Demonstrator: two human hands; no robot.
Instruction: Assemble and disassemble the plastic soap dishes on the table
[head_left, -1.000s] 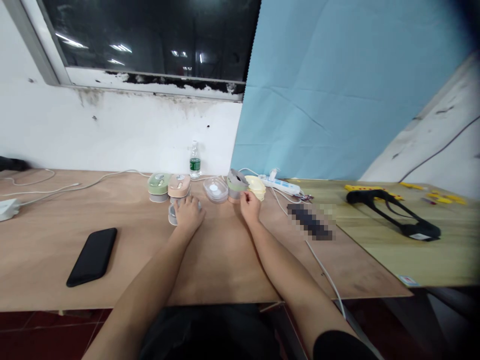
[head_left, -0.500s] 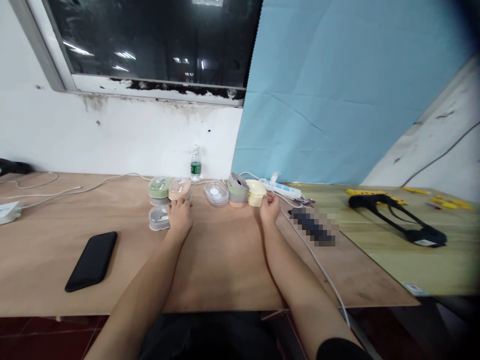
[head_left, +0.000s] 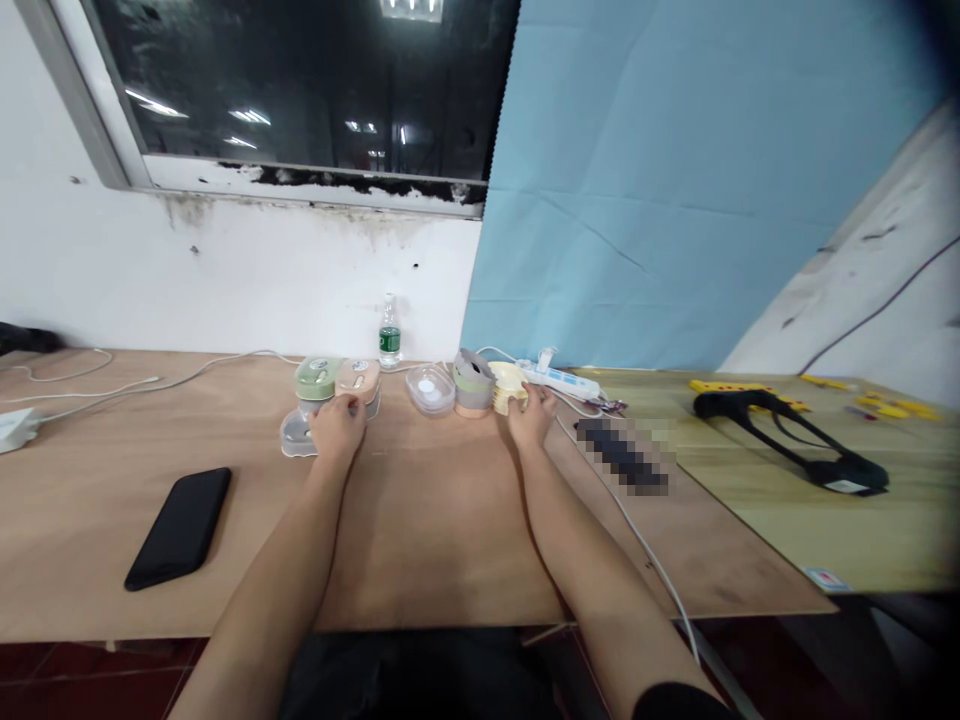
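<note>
My left hand point(head_left: 337, 428) rests on the wooden table point(head_left: 435, 520) with its fingers curled onto a clear plastic container point(head_left: 295, 435) that lies in front of a green-lidded box point(head_left: 316, 378) and a peach-lidded box point(head_left: 358, 379). My right hand point(head_left: 531, 416) touches the right side of a pale yellow container point(head_left: 505, 384), fingers bent against it. Between the hands stand a clear round container point(head_left: 430, 389) and a grey and green tilted cup point(head_left: 473, 382).
A black phone point(head_left: 180, 526) lies at the left front. A water bottle point(head_left: 388, 333) stands by the wall. A white power strip point(head_left: 561, 379) with cable, a blurred dark object point(head_left: 622, 455) and a black strap point(head_left: 795, 440) lie to the right.
My left hand has slid the clear container leftward across the table. My right hand moved from in front of the grey cup to the right side of the yellow container.
</note>
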